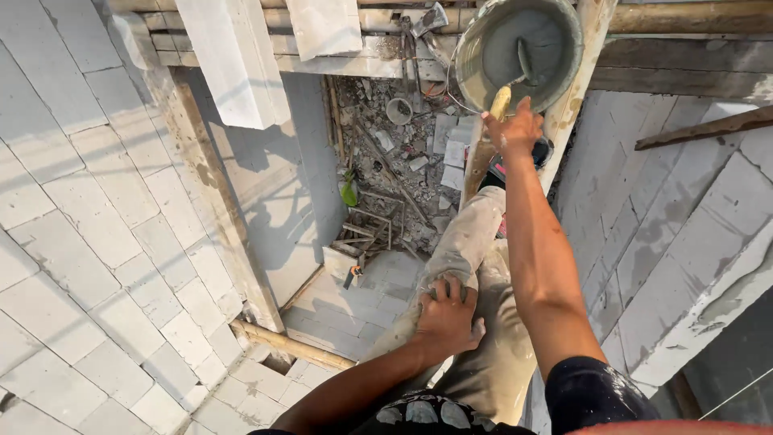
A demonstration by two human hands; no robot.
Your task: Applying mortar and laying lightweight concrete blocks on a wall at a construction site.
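My right hand [515,129] reaches out and grips the yellow handle of a trowel [501,101]. Its blade dips into the wet grey mortar in a round bucket [564,72] that rests on the scaffold ahead. My left hand [447,314] lies flat on my knee, fingers spread over dusty light trousers. I am perched high up and look down past my legs.
Grey block walls [105,242] rise on the left and right. Bamboo and timber scaffold poles [692,20] cross at the top, with white blocks [233,56] stacked on them. Far below lies a rubble-strewn floor [403,145]. A bamboo pole [290,346] runs along the lower wall top.
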